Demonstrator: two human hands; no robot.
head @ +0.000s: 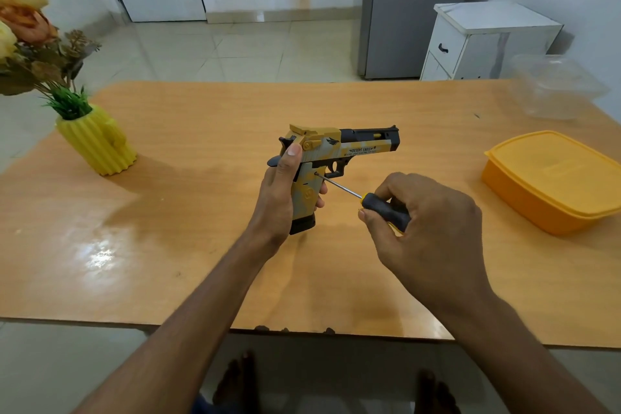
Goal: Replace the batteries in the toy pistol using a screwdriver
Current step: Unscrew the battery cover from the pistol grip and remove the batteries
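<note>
**Steadily into the screw head: seating the driver before turning**

Right now the toy pistol (331,158) stands upright just above the wooden table (201,212), its black magazine base close to or resting on the surface, muzzle pointing to the right. The left hand (285,193) wraps the grip from behind, thumb up along the back of the frame and fingertips curling round the front, so the toy is firmly held. The screwdriver (366,200) comes in from the lower right; its tip meets the side of the grip just behind the trigger guard, where the cover screw appears to sit. The right hand (423,222) closes its fingers and thumb around the black handle.

To do this step well, the shaft should line up squarely with the screw rather than at a slant, since a tilted tip tends to slip out and chew the head. Firm inward pressure while turning, with the left hand bracing against it, seems wise. Whether the tip is truly seated cannot be told from here.

An orange lidded box (551,178) stands well to the right, a clear container (554,87) behind it, and a yellow vase (97,141) of flowers far left.
</note>
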